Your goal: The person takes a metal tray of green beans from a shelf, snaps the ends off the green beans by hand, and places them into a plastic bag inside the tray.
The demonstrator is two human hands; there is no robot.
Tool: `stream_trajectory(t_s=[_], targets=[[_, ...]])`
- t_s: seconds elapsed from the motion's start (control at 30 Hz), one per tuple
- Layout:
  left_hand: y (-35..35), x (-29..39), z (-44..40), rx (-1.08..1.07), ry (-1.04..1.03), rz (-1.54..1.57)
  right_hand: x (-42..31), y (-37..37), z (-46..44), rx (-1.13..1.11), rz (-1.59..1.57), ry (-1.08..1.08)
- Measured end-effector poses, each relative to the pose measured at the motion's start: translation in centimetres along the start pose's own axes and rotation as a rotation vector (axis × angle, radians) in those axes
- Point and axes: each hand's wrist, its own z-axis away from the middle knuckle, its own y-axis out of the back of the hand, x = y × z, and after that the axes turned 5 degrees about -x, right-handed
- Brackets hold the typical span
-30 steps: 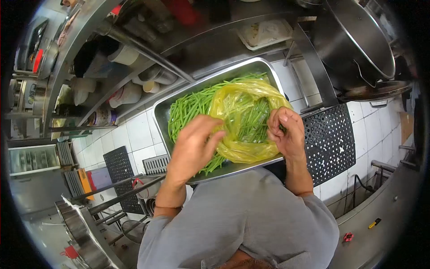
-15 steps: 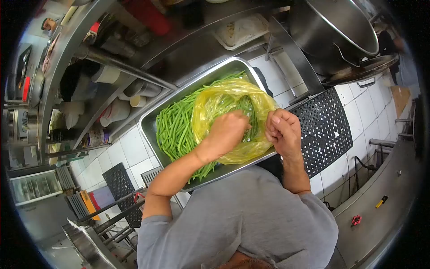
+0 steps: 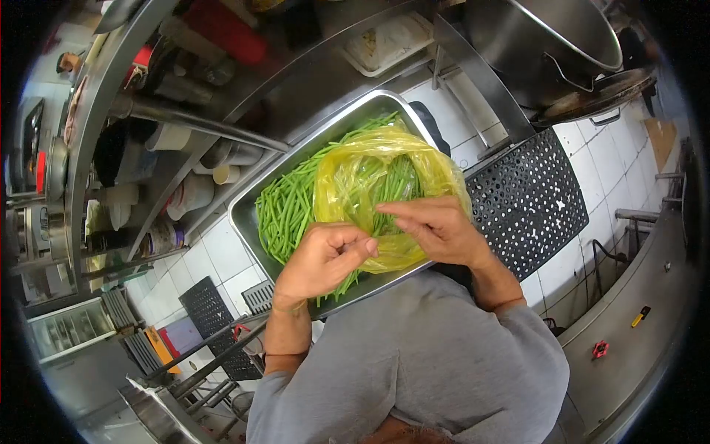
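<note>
A metal tray (image 3: 245, 235) holds many long green beans (image 3: 285, 211). Within it, over the beans, lies an open yellow plastic bag (image 3: 336, 177) with more green beans inside. My left hand (image 3: 319, 259) is over the bag's near left edge, fingers curled and thumb pressed toward them; anything between them is too small to make out. Just right of it, my right hand (image 3: 436, 229) is above the near side of the bag, index finger stretched out to the left and the other fingers bent under. A small gap separates the two hands.
Steel shelving (image 3: 259, 96) with containers runs along the far left. A large pot (image 3: 547, 44) and a pan lid (image 3: 606, 96) stand at the far right. A perforated black mat (image 3: 529, 200) lies on white floor tiles. A yellow cutter (image 3: 640, 317) rests on the right counter.
My left hand has drawn back from over the bag's opening to its near left edge. My right hand has moved left over the bag, its index finger now extended.
</note>
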Motion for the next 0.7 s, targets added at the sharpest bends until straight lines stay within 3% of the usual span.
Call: stream_trajectory(t_s=[0.2, 0.43, 0.47, 0.5, 0.53, 0.6, 0.7], targets=[[0.0, -0.2, -0.1, -0.061, 0.105, 0.202, 1.9, -2.2, 0.4, 0.064, 0.060, 0.158], [-3.1, 0.0, -0.8, 0.030, -0.119, 0.065, 2.4, -3.4, 0.7, 0.230, 0.052, 0.029], [-3.4, 0.1, -0.8, 0.008, -0.198, 0.040, 2.5, -3.3, 0.6, 0.274, -0.206, -0.121], [-3.2, 0.5, -0.7, -0.006, -0.108, 0.121, 2.6, -3.2, 0.6, 0.314, -0.466, -0.272], [-3.2, 0.5, -0.7, -0.006, -0.107, 0.120, 2.7, -2.8, 0.5, 0.315, -0.467, -0.272], [-2.9, 0.5, -0.8, 0.238, -0.009, 0.663, 2.9, -1.7, 0.7, 0.286, -1.065, -0.282], [-2.1, -0.1, -0.8, 0.309, -0.114, 0.673, 2.8, -1.1, 1.0, 0.139, -1.079, -0.337]])
